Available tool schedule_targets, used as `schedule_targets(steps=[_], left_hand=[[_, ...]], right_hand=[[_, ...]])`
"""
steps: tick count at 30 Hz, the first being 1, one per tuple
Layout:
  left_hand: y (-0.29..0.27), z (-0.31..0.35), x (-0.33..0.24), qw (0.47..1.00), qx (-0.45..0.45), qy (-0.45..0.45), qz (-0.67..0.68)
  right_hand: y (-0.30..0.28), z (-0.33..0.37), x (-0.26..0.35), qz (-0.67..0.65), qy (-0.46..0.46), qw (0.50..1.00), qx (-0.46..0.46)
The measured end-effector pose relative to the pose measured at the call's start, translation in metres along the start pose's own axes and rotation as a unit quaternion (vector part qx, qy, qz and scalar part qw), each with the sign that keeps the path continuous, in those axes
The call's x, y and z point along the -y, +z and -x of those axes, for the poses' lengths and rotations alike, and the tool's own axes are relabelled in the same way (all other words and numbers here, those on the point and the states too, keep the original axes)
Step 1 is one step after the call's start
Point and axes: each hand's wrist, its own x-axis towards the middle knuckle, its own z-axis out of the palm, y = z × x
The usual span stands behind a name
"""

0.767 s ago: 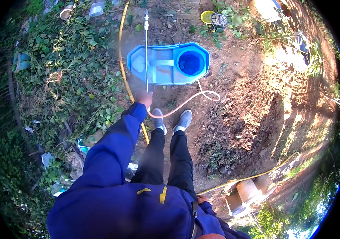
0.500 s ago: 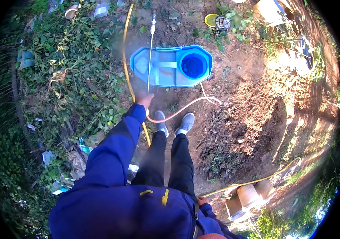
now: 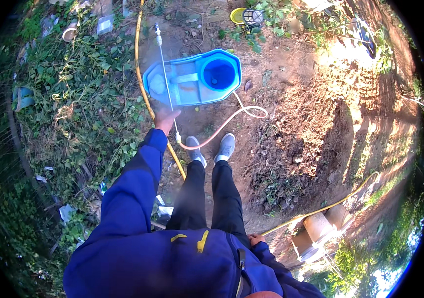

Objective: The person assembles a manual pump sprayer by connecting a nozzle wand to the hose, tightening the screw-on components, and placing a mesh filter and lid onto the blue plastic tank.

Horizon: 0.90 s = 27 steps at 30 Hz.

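Green weeds (image 3: 73, 99) cover the ground at my left. My left hand (image 3: 165, 118) is closed around the lower end of the wand (image 3: 165, 69); its long axis runs straight away from me, over the blue tank (image 3: 192, 79) lying on the soil. My right hand (image 3: 255, 240) rests by my hip, its fingers I cannot tell.

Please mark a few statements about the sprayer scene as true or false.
1. The left hand holds the spray wand. True.
2. The blue sprayer tank stands upright. False: it lies on its side on the soil.
3. A pale hose runs from the wand round to the tank. True.
4. The right hand grips the yellow hose. False: it rests by the hip, apart from it.
5. The shoes are red. False: grey.
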Motion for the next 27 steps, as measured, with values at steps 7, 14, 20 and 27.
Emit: schedule_targets(steps=[7, 14, 20, 27], left_hand=[[-0.018, 0.024, 0.004, 0.982, -0.109, 0.026, -0.153], [-0.100, 0.190, 0.021, 0.946, -0.148, -0.063, -0.283], [-0.160, 0.217, 0.074, 0.937, 0.055, -0.269, -0.216], [-0.147, 0.108, 0.024, 0.895, 0.158, -0.384, -0.162]], right_hand=[[0.036, -0.049, -0.065, -0.042, -0.062, 0.997, -0.019], [0.006, -0.022, -0.006, -0.333, 0.088, 0.937, 0.056], [0.098, -0.004, -0.135, 0.238, -0.295, 0.915, -0.138], [0.334, 0.161, -0.142, -0.111, -0.037, 0.993, -0.036]])
